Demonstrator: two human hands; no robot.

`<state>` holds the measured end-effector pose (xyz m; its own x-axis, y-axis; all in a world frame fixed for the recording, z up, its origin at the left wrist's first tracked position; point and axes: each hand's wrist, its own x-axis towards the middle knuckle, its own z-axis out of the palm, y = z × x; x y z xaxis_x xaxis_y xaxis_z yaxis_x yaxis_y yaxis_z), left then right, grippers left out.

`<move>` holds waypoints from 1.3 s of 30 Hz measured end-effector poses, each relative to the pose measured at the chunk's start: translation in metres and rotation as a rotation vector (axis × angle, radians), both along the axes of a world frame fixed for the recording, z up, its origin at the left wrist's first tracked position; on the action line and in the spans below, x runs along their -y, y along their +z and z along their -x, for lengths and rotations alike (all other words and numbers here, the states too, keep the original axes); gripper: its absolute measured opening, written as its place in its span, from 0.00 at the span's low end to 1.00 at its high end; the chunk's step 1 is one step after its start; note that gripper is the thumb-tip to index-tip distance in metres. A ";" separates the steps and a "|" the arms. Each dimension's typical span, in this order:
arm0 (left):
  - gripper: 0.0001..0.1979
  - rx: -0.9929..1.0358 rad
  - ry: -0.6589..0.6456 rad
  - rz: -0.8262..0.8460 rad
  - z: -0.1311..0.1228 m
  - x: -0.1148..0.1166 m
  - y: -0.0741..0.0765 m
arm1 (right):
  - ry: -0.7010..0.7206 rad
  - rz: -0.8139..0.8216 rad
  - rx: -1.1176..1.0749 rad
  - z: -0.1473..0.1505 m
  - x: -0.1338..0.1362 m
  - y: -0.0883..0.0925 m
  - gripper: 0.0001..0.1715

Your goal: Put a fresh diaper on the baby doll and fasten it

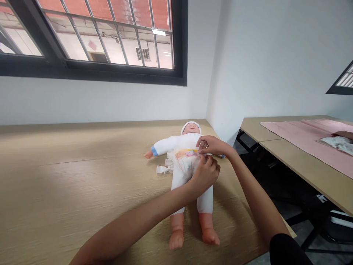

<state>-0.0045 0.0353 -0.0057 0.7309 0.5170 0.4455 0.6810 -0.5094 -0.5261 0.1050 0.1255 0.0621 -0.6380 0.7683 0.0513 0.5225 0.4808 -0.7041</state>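
A baby doll (182, 147) lies on its back on a light wood table (82, 184), dressed in a white suit with blue cuffs and wearing a white cap. A disposable diaper (185, 162) with a colourful print and a yellow waist strip wraps its middle. A loose white tab or strap (164, 169) sticks out at the doll's right side. My right hand (213, 145) pinches the diaper's upper edge near the yellow strip. Just below it, my left hand (205, 175) presses its fingers on the diaper's front. The doll's bare vinyl feet stick out below the suit.
The table's far edge meets a white wall under a dark-framed window (110, 36). To the right, past a gap over the floor, stands a second table (303, 154) with a pink sheet (309, 136). Another person's hand (342, 135) rests there by a folded white printed cloth (338, 144).
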 end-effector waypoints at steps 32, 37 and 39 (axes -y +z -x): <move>0.11 0.238 -0.244 0.763 0.039 0.010 0.064 | 0.033 -0.015 0.075 0.000 0.019 0.018 0.11; 0.06 0.528 0.124 0.985 0.132 0.001 0.105 | -0.046 -0.136 0.104 -0.012 0.031 0.034 0.11; 0.01 0.430 0.339 1.028 0.158 -0.010 0.090 | -0.112 -0.166 0.104 -0.016 0.038 0.041 0.11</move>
<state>-0.1621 0.0449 0.0847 0.3766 0.9187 -0.1191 0.8858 -0.3194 0.3366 0.1208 0.0879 0.1032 -0.5579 0.8210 0.1211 0.6444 0.5206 -0.5601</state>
